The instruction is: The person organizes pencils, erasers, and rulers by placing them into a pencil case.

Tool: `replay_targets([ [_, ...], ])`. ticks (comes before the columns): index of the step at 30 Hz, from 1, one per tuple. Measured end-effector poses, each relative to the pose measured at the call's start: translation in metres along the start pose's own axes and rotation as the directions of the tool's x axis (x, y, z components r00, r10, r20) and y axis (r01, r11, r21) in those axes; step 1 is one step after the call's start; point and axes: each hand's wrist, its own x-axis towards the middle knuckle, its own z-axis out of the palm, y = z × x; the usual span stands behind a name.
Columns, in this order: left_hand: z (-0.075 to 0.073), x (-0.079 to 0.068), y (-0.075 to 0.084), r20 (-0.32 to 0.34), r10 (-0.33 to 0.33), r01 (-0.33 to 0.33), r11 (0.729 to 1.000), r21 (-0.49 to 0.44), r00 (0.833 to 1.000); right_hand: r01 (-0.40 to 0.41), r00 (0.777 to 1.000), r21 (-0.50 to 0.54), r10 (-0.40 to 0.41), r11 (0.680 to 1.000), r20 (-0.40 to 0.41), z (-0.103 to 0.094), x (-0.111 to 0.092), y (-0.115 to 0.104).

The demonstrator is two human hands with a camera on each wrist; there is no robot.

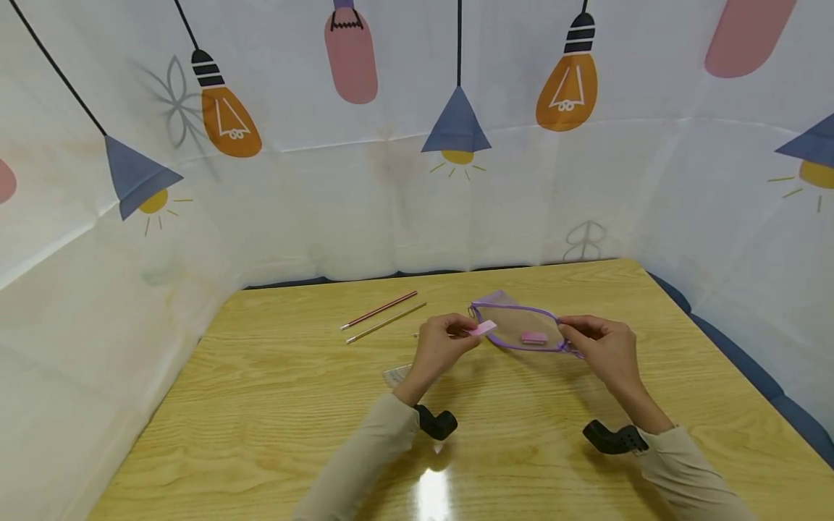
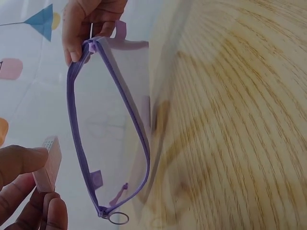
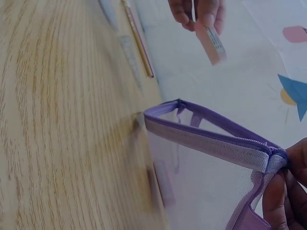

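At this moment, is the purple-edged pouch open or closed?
Open: the pouch has its zipper edges spread apart, and the right hand grips one end.

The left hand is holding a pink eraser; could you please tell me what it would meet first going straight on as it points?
Leading with the held eraser, the left hand would probably meet the mesh pouch first, at its open purple rim; depth is unclear, so it might pass over it.

The pouch (image 3: 211,167) is mesh, the table (image 1: 260,405) glossy wood-grain.
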Motion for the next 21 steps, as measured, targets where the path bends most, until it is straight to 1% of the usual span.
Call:
replay_targets([
  [3,0.004,0.002,0.0,-0.009,-0.004,0.004,1.0,0.002,1.0,0.003,1.0,0.001,-0.003,1.0,0.0,0.0,0.0,0.001],
  [6,0.009,0.003,-0.001,-0.016,-0.023,0.023,1.0,-0.006,1.0,0.01,1.0,0.0,-0.01,1.0,-0.004,0.001,0.001,0.005],
  [14,0.021,0.01,-0.006,-0.038,-0.029,0.028,1.0,-0.012,0.999,0.003,1.0,-0.013,-0.003,1.0,-0.011,0.003,0.007,0.038],
  [18,0.027,0.014,-0.008,-0.043,-0.032,0.032,0.999,-0.001,0.999,0.006,1.0,-0.003,-0.006,1.0,-0.016,0.004,0.008,0.043],
  [21,0.03,0.015,-0.008,-0.047,-0.036,0.036,0.999,0.0,0.998,0.007,1.0,-0.006,-0.007,1.0,-0.017,0.004,0.008,0.043],
])
